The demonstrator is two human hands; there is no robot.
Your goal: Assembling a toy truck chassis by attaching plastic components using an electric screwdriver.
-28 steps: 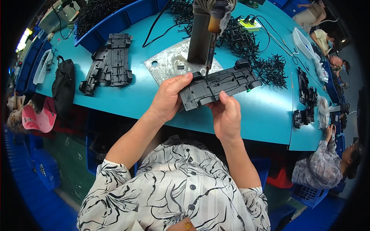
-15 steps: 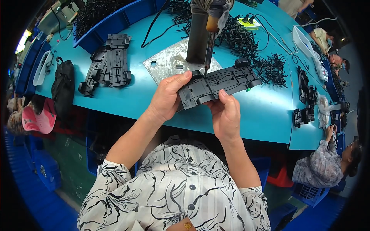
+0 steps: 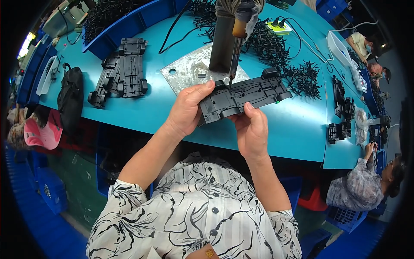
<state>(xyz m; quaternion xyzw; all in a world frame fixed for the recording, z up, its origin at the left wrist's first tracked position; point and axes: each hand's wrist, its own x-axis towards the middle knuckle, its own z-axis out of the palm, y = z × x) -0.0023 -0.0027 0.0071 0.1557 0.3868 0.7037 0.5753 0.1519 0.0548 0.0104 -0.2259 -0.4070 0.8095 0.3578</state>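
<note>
A black plastic toy-car chassis (image 3: 248, 96) is tilted in front of me, its flat side with small posts facing up. My left hand (image 3: 186, 110) is closed on its left end, thumb on top. My right hand (image 3: 252, 129) grips the near edge around the middle, thumb on top and fingers underneath. A soldering iron (image 3: 236, 52), fixed tip-down to an upright metal post (image 3: 220, 45), points at the chassis near its far edge. Its tip appears to meet the plastic; exact contact is hard to tell. Under the post lies a flat metal plate (image 3: 183, 69).
More black chassis (image 3: 131, 69) are stacked at the left beside a black bag (image 3: 70, 95). A blue bin (image 3: 129, 26) and heaps of small black parts (image 3: 302, 77) lie farther back. A power strip (image 3: 279, 28) has trailing cords. A co-worker (image 3: 362, 183) sits at the right.
Almost nothing differs. Both hands hold the chassis in nearly the same place beneath the iron's tip, and the view has shifted very slightly.
</note>
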